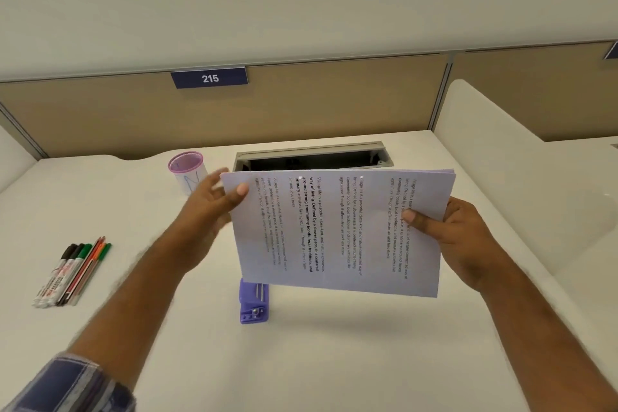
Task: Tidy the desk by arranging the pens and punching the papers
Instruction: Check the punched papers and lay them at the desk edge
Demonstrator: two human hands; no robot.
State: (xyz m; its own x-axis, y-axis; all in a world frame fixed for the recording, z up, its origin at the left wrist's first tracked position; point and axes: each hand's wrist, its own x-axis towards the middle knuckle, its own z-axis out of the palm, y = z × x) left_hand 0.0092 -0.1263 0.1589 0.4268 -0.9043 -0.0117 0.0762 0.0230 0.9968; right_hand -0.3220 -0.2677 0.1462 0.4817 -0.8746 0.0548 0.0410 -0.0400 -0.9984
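Note:
I hold a stack of printed papers (337, 231) upright above the desk, text sideways. My left hand (209, 207) grips its left edge, thumb on the front. At the right edge, my right hand (458, 231) pinches the stack, thumb across the printed side. A purple hole punch (254, 306) stands on the desk just under the papers' lower left corner, partly hidden by them. Several markers and pens (75, 271) lie side by side at the left of the desk. A pink mesh pen holder (187, 170) stands behind my left hand.
A cable tray opening (311, 159) is cut into the white desk (334, 361) behind the papers. Beige partition panels (301, 104) with a "215" label close the back. A white divider (518, 144) rises at the right.

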